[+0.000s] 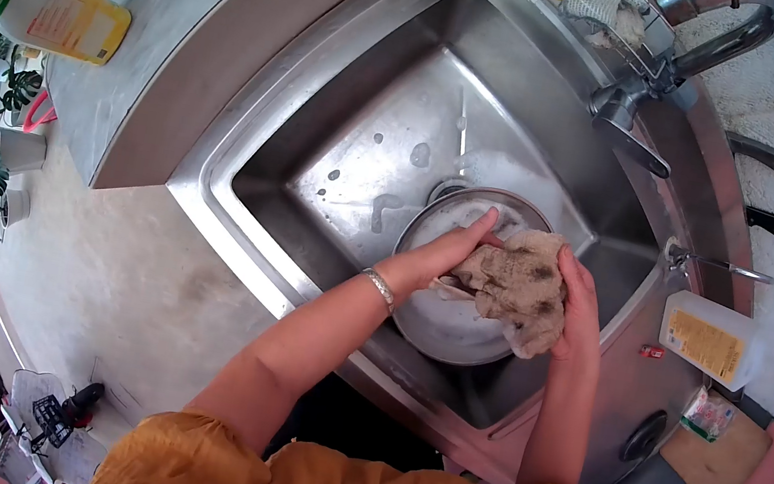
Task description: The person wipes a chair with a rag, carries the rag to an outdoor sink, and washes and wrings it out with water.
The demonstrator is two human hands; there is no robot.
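1. Left hand (451, 250): the fingers are closed on the near-left side of the cloth (527, 285), thumb on top.
2. Right hand (581, 308): the fingers curve around the cloth's right edge, gripping it; some tips are out of sight behind it.
3. The cloth is bunched, only partly spread, and looks damp; dark patches mark its upper face, so it seems far from clean.
4. Below it, the round bowl (443, 337) sits in the sink (372, 143), with cloudy liquid apparently inside. Small wet spots dot the sink floor.
5. The tap (732, 43) shows no visible stream. A jug (704, 338) stands beside the sink.
6. The cloth's underside and the bowl's middle are hidden. I cannot tell how deep the liquid is, or whether the cloth touches it.
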